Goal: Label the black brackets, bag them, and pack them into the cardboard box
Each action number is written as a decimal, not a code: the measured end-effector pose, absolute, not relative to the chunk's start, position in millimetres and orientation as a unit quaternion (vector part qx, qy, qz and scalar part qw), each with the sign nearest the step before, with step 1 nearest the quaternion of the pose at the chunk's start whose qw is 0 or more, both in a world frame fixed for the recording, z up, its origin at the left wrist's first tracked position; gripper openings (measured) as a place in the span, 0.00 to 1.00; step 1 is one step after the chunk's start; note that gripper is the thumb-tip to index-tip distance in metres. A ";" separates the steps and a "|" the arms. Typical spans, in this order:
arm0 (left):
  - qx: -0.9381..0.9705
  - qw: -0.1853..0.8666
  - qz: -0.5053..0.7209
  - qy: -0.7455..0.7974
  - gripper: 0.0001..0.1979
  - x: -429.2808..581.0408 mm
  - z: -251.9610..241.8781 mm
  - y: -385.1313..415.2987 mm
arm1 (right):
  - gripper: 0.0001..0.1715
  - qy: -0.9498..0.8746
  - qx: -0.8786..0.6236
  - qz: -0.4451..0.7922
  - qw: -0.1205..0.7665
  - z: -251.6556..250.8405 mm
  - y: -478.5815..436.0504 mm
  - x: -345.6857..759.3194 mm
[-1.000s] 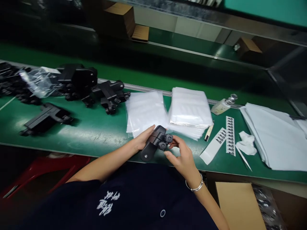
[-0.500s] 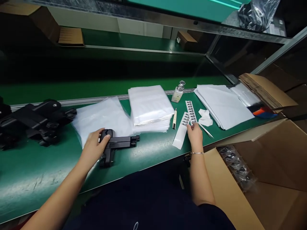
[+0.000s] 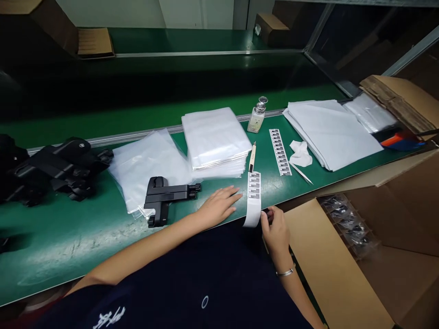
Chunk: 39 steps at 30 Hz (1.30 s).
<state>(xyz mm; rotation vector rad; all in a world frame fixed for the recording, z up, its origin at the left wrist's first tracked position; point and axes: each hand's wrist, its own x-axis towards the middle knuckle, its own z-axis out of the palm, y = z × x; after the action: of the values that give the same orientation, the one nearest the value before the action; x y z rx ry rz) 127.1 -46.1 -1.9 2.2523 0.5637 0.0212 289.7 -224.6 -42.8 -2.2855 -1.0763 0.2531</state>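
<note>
My left hand (image 3: 220, 206) lies with fingers spread on the bench near its front edge, holding nothing. My right hand (image 3: 277, 230), at the front edge, pinches the side of a white label strip (image 3: 254, 208); its lower end curls over the edge and its upper part carries printed labels. A second label strip (image 3: 280, 153) lies flat to the right of it. Left of my left hand rests a black clamp-like holder (image 3: 164, 196), partly over clear plastic bags (image 3: 147, 160). A pen-like cutter (image 3: 253, 157) lies just above the held strip.
A stack of clear bags (image 3: 216, 139) stands mid-bench, with a pump bottle (image 3: 257, 116) behind. Tweezers (image 3: 302, 173), crumpled tissue (image 3: 301, 154) and white sheets (image 3: 331, 132) lie right. More black holders (image 3: 65, 169) sit left. An open carton (image 3: 343, 274) stands below right.
My left hand has let go of the black holder and moved right. My right hand has drawn one label strip toward the front edge, away from the other. The view has tilted down.
</note>
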 end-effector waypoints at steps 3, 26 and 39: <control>0.910 0.375 -0.032 0.175 0.27 155.2 -21.1 -54.6 | 0.24 -0.339 -0.879 0.157 0.297 -46.7 -235.8 286.9; 0.719 0.595 0.141 0.329 0.11 159.9 9.4 -44.6 | 0.06 -0.552 -0.705 -0.189 0.402 -32.6 -165.0 288.0; 0.896 0.396 0.127 0.154 0.24 141.6 2.1 -35.3 | 0.32 -0.338 -0.625 0.329 0.622 -32.2 -142.6 286.6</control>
<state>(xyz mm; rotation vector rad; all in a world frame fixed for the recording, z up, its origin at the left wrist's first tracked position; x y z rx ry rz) 141.6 -35.3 2.1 2.2705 0.3912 0.3210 286.6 -142.6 -32.2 -1.4359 -0.7763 0.7569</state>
